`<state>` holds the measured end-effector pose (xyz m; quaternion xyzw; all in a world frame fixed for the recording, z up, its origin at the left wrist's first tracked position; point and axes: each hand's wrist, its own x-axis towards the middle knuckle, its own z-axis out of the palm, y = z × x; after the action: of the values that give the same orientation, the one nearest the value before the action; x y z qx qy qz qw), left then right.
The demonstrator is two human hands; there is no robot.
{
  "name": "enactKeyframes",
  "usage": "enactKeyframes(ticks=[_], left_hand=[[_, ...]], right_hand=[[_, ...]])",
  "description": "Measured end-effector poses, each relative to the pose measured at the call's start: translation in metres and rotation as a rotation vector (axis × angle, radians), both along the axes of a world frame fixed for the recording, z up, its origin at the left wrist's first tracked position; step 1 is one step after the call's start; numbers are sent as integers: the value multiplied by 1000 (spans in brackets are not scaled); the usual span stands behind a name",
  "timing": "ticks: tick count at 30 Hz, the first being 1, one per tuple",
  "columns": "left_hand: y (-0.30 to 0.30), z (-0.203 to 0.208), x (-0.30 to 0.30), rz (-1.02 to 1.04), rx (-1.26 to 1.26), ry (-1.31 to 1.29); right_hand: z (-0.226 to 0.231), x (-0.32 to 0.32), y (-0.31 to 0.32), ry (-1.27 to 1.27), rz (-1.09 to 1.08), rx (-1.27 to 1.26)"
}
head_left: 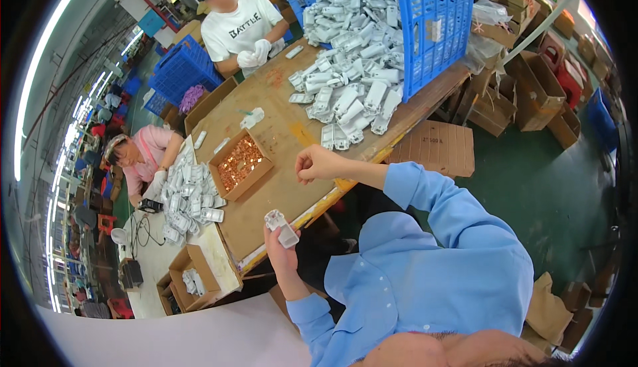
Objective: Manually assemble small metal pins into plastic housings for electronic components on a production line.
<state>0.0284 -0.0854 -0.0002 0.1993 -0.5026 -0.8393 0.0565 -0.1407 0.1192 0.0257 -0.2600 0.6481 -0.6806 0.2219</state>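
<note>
My left hand (282, 257) holds a white plastic housing (284, 231) upright near the table's front edge, its hollow side partly showing. Above the wooden table (292, 187), my right hand (319, 164) is closed, thumb and fingers pinched together. Whatever may be between those fingertips is too small to make out. To the left of my right hand sits an open cardboard box (252, 184) filled with small copper-coloured metal parts (238, 161). A large heap of white housings (352, 94) spills from a tipped blue plastic crate (435, 41) at the far right of the table.
At the table's far side a person in a white shirt and gloves (242, 24) works. Another person in pink (149, 154) leans by a second pile of housings (193, 194). A smaller carton (206, 287) stands at near left. Cardboard boxes (531, 94) crowd the floor at right.
</note>
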Motion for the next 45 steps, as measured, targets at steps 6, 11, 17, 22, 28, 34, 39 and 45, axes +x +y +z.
enactKeyframes(ticks=[6,11,17,22,28,34,39,45], left_hand=[[32,1,-6,-249,60,55],[70,7,-18,-264,-95,81],[78,-7,-17,-221,-300,116],[83,-5,-12,-256,-347,118],[83,-8,-14,-209,-302,117],[87,4,-18,-135,-379,55],[87,3,-16,-102,-448,30],[84,7,-7,-105,-581,19]], right_hand=[[-8,32,28,150,-140,2],[3,54,37,130,-123,79],[-7,63,13,449,-167,229],[-14,62,10,433,-145,300],[-12,57,13,204,-135,185],[-1,67,14,251,-139,275],[-2,70,10,269,-181,257],[3,71,8,223,-137,279]])
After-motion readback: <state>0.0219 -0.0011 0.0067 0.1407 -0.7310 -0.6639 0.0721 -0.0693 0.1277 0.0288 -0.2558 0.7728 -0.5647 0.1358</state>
